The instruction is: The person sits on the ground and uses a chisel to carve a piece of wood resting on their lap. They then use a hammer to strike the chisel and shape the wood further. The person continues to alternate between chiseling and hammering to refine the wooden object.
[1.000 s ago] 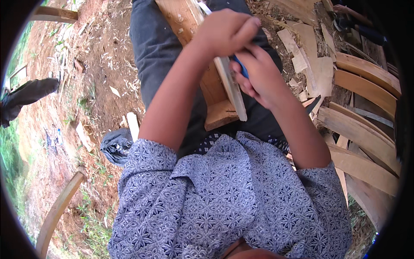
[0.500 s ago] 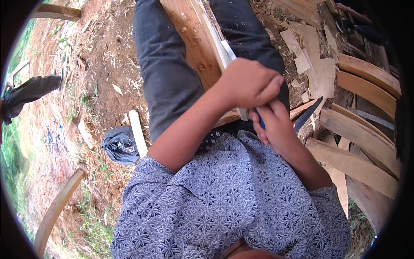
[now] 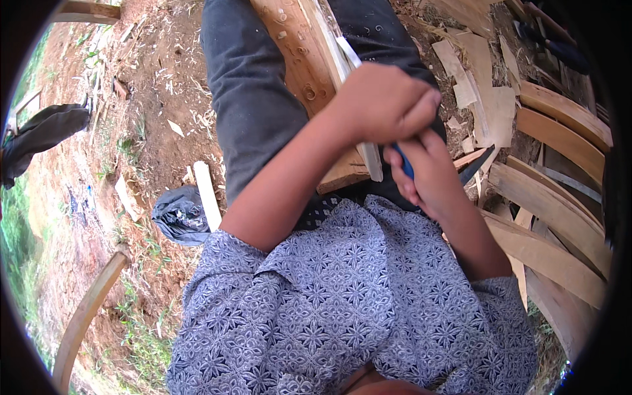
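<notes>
My right hand [image 3: 426,170] is closed round the blue handle [image 3: 406,161] of a bladed tool. Just ahead of it, my left hand [image 3: 388,104] makes a fist over the tool's upper part, hiding the middle. A narrow pale metal blade [image 3: 348,51] sticks out beyond the left fist, lying along a narrow strip of wood [image 3: 370,158]; whether it is a chisel or a knife I cannot tell. The strip runs lengthwise over a wider board [image 3: 308,85] between my thighs. Curled shavings lie on the board.
Several curved wooden planks [image 3: 550,187] are stacked on the right beside thin flat offcuts [image 3: 490,108]. A black plastic bag [image 3: 178,216] and a pale stick [image 3: 207,195] lie on the ground to the left. A curved timber [image 3: 89,316] stands at lower left. Another person's leg [image 3: 49,135] shows far left.
Both hands have slid a little forward, away from my body, and the blade has moved up along the wood strip with them. More of the strip's near end now shows.
</notes>
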Tool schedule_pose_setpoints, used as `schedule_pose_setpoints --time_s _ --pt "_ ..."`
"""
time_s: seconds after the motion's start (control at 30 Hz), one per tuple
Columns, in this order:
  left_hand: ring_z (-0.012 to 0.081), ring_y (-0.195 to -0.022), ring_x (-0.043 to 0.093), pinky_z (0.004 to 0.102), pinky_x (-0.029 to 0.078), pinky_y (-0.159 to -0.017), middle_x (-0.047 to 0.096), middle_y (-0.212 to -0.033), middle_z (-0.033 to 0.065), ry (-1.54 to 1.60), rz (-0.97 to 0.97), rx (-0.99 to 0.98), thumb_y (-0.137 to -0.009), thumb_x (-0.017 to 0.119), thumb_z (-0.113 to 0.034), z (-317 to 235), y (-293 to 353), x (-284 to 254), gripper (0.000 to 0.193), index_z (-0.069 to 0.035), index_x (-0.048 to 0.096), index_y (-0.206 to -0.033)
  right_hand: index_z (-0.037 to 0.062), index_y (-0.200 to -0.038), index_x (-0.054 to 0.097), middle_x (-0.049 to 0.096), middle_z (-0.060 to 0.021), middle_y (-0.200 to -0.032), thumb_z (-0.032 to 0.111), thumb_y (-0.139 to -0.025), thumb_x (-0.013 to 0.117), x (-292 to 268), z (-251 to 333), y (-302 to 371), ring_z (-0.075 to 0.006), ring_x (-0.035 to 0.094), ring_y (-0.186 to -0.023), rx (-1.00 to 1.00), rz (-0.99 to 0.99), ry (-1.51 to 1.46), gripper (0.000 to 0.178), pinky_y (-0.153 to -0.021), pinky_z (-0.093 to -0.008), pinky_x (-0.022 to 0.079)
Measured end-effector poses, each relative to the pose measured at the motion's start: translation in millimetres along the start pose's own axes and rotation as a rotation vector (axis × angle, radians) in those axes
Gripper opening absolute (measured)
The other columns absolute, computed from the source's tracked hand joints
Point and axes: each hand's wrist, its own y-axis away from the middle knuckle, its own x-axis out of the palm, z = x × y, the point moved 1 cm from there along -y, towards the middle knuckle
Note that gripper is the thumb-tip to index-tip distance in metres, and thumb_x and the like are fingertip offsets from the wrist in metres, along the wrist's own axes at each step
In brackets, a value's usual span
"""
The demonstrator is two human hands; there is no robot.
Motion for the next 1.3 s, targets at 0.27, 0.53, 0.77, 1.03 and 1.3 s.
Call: schedule_pose_setpoints --time_s 0.27,0.53,0.77,1.03,1.3 --pt "0.0418 -0.068 0.063 0.0495 0.049 -0.065 0.061 -0.066 0.0189 -0.015 -0.036 0.057 -0.099 0.043 -0.045 25.6 -16.3 -13.5 0.051 -0.005 0.064 -0.076 0.0074 -0.108 0.053 0.052 -0.0014 -0.077 0.026 -0.107 0.048 13.5 9.3 -21.4 -0.005 0.041 -0.042 -0.111 0.011 -0.048 0.019 -0.033 -0.0218 0.031" --pt "0.0411 -0.07 0.065 0.0487 0.05 -0.067 0.065 -0.07 0.0187 -0.019 -0.125 0.033 -0.1 0.043 -0.044 46.2 -43.6 -33.4 0.049 -0.005 0.067 -0.081 0.0098 -0.116 0.054 0.054 0.0006 -0.078 0.028 -0.106 0.049 17.8 43.8 -46.8 -0.0035 0.042 -0.044 -0.113 0.037 -0.06 0.021 -0.035 -0.0197 0.032" --pt "0.0398 -0.061 0.061 0.0499 0.047 -0.059 0.059 -0.062 0.0169 0.075 -0.028 -0.031 -0.098 0.045 -0.037 -17.0 2.4 19.4 0.043 -0.008 0.061 -0.07 0.0106 -0.118 0.051 0.053 -0.0013 -0.078 0.025 -0.107 0.048 -12.0 2.2 23.7 -0.0033 0.043 -0.042 0.091 -0.022 -0.056 0.019 -0.033 -0.0194 0.032" --pt "0.0421 -0.069 0.063 0.0513 0.048 -0.064 0.061 -0.065 0.0194 0.028 -0.091 -0.033 -0.1 0.043 -0.04 17.7 -25.3 -12.8 0.048 -0.005 0.063 -0.075 0.0111 -0.118 0.054 0.052 0.0 -0.076 0.026 -0.107 0.049 2.3 31.9 -18.3 -0.0027 0.043 -0.043 -0.009 0.056 -0.033 0.02 -0.032 -0.0188 0.033" --pt "0.0416 -0.067 0.062 0.051 0.048 -0.063 0.061 -0.065 0.0192 -0.044 -0.053 -0.032 -0.1 0.043 -0.038 8.4 -18.7 -0.4 0.047 -0.005 0.062 -0.074 0.0103 -0.118 0.053 0.051 -0.0002 -0.076 0.027 -0.107 0.049 -13.1 12.8 -21.4 -0.0029 0.043 -0.043 -0.032 0.086 -0.048 0.021 -0.033 -0.0193 0.033"
